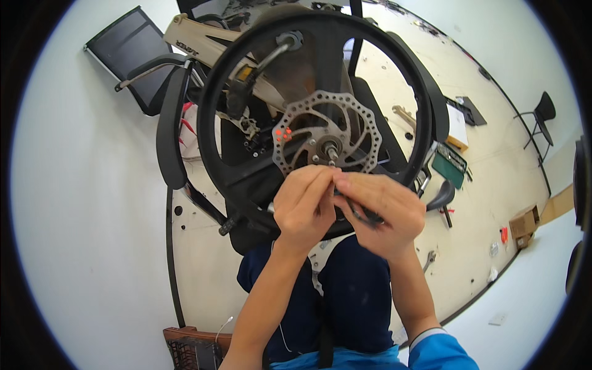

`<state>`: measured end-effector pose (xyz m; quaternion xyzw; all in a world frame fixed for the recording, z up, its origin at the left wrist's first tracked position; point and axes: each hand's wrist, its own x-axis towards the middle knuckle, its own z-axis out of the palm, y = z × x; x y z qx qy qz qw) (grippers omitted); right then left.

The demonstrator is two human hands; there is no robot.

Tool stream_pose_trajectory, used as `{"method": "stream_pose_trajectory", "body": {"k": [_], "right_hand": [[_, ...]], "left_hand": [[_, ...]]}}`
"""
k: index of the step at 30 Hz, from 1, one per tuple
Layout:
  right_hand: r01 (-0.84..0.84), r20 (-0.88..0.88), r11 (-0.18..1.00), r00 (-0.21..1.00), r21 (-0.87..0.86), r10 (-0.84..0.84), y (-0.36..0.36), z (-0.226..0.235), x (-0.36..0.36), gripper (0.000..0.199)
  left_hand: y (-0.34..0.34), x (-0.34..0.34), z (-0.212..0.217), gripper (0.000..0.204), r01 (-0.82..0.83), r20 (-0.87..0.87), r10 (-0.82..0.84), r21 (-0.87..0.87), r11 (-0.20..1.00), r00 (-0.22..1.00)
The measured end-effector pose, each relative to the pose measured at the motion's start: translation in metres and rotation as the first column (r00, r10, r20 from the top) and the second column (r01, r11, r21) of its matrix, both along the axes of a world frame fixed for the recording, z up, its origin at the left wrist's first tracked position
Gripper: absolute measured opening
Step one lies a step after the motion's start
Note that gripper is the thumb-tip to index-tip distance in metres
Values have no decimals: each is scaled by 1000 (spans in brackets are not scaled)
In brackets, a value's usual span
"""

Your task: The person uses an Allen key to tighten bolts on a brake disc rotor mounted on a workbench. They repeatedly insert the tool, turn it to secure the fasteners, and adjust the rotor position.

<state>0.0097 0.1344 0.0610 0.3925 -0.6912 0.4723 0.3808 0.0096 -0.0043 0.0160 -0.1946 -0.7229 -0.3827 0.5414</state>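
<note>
A black spoked wheel [209,105] rests in front of me, leaning on an office chair. On its hub is a silver brake disc [372,123] with drilled holes, and a threaded axle [332,152] sticks out of the centre. Just below the axle my left hand [302,203] and my right hand [388,206] meet, fingertips pinched together at the disc's lower bolts. A dark, slim tool [364,213] shows partly inside my right hand; its kind is hidden. Whatever my left fingers pinch is covered by the fingers themselves.
Chair armrests [172,129] flank the wheel on the left and right. A light-coloured frame part [203,43] lies behind it. Farther right on the floor are a green tool case [449,166], a black-headed mallet-like object [441,196], a wrench [430,260] and a cardboard box [524,223].
</note>
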Motion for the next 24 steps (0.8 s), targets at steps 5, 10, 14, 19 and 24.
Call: {"method": "stream_pose_trajectory", "body": {"k": [5, 10, 14, 19, 24], "right_hand": [[-63, 39, 997, 997, 36, 62, 1, 1, 6, 29], [-1, -48, 1000, 999, 10, 2, 0, -7, -1, 25], [6, -73, 999, 997, -48, -10, -4, -9, -1, 24], [-2, -79, 999, 997, -44, -2, -5, -9, -4, 24], [28, 6, 996, 1000, -80, -27, 3, 9, 8, 27]], "left_hand": [[-7, -3, 3, 18, 57, 52, -52, -101, 993, 997], [1, -1, 1, 24, 28, -28, -28, 3, 1000, 999], [1, 0, 1, 27, 34, -16, -33, 49, 998, 999], [1, 0, 0, 27, 75, -2, -75, 43, 996, 997], [-8, 5, 0, 27, 142, 23, -143, 37, 989, 989]]}}
